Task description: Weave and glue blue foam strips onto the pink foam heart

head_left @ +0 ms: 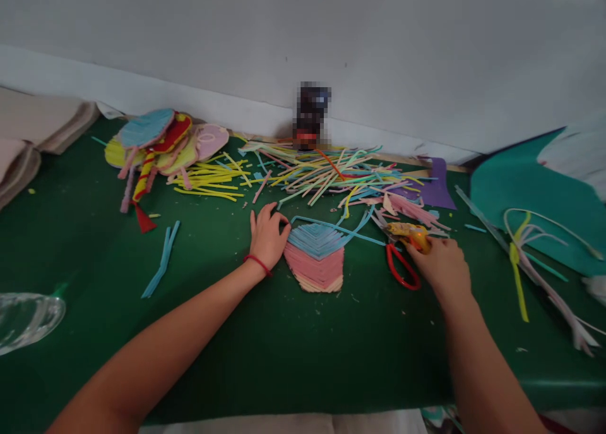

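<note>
A flat woven-looking panel of folded strips lies in front of me, blue at the top, pink below and pale at its lower edge. My left hand is at its upper left corner, thumb and forefinger closed on a blue strip there. That strip's long end runs off to the right. My right hand is closed around a yellow and orange glue gun, which lies low over the table. Beside it are red-handled scissors, their blades partly hidden by the glue gun.
Loose coloured strips are heaped along the wall. Fan-shaped pieces with handles are stacked at the back left. Two blue strips lie left of my arm, near a clear bottle. Teal sheet stands at right.
</note>
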